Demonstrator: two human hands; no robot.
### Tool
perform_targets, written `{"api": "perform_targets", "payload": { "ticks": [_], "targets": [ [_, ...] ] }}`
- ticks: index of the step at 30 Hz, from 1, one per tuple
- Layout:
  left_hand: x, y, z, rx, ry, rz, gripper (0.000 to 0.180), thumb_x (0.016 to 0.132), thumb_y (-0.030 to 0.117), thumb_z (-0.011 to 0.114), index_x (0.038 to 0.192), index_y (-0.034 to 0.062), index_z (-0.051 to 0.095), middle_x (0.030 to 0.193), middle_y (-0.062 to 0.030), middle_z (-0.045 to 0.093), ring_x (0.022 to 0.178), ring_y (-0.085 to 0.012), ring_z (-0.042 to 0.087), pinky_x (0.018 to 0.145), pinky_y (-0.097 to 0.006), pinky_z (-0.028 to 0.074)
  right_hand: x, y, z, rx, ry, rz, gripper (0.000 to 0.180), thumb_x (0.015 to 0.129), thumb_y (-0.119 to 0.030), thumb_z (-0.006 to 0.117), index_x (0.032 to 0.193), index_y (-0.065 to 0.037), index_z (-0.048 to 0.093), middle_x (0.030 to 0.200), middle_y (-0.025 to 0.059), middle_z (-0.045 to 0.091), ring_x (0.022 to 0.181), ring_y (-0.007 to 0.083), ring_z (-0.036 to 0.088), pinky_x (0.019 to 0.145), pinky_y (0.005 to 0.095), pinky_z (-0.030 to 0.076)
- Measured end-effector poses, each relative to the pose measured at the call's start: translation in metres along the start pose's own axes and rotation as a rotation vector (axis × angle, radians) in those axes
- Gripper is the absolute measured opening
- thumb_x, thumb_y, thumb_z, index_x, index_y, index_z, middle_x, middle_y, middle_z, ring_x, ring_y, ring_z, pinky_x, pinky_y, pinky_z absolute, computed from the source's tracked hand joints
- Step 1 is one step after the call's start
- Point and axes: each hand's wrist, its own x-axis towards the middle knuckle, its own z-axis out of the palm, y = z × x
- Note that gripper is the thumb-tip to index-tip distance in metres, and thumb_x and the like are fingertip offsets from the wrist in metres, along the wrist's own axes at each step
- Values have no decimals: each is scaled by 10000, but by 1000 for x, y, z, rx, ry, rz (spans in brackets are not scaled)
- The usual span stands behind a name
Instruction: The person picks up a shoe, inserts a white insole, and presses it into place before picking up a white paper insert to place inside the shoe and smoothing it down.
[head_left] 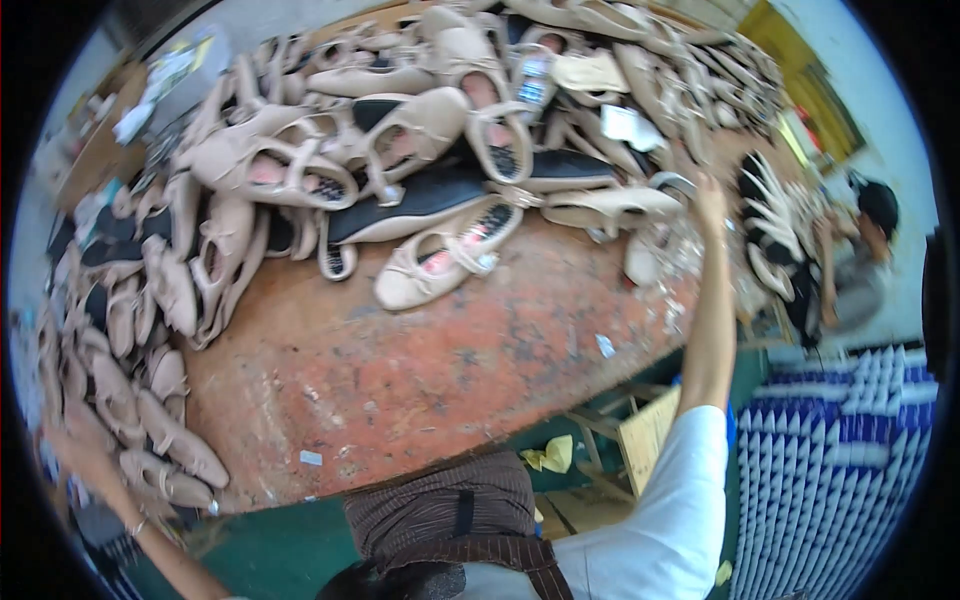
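Note:
My left hand (85,462) reaches to the far left end of the table, beside several beige flat shoes (168,478) lying there. Motion smears its fingers, so a hold cannot be made out. With the arm stretched forward, my right hand (710,198) is at the right part of the table. It is nearest to a beige shoe (612,205) lying on its side, and its fingers are too blurred to read. A single beige strapped shoe (425,278) with a small bow sits apart at the pile's front edge. Black soles (410,205) show on some overturned shoes.
A worn reddish tabletop (400,380) carries a high heap of shoes at the back. To the right, another person (865,255) is beside strappy shoes. Stacked white and purple boxes (835,470) stand lower right. A wooden stool (645,435) is under the table's edge.

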Motion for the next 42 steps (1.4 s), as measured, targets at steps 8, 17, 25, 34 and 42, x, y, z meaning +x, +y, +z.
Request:
{"api": "perform_targets", "payload": {
  "ticks": [8,17,25,34,42],
  "targets": [
    [-118,400,9,-849,-658,939,497,821,247,728,1243,23,591,1256,-125,600,1224,-286,530,1044,-438,403,19,-29,93,913,-174,998,344,882,-291,741,992,8,610,868,61,598,623,163,545,506,306,432],
    [-153,444,11,-963,-717,793,152,780,81,690,928,94,660,941,-26,631,997,-232,546,1036,-465,349,-78,-118,-75,1992,-464,565,299,928,-107,537,1201,14,534,1132,140,647,1067,291,628,972,490,501],
    [-122,229,16,-317,-568,921,237,749,74,629,976,105,690,1147,-29,640,1325,-261,452,1201,-575,165,-237,-268,-114,1374,-896,544,405,712,70,480,1085,-4,623,990,46,672,878,116,632,810,250,504],
    [-55,292,29,-709,-479,154,334,923,259,623,1146,10,616,834,-147,692,719,-336,662,621,-435,521,-308,-340,-96,84,-376,-277,530,843,-116,608,1366,-73,535,1044,178,605,987,340,568,874,456,419],
    [-52,406,86,-859,-424,-343,891,835,66,595,1534,61,43,1187,-286,547,944,-459,634,841,-530,514,-314,-357,-82,129,-474,-125,695,798,-370,742,1324,21,511,1087,211,550,997,385,543,836,479,436]
  ]
}}
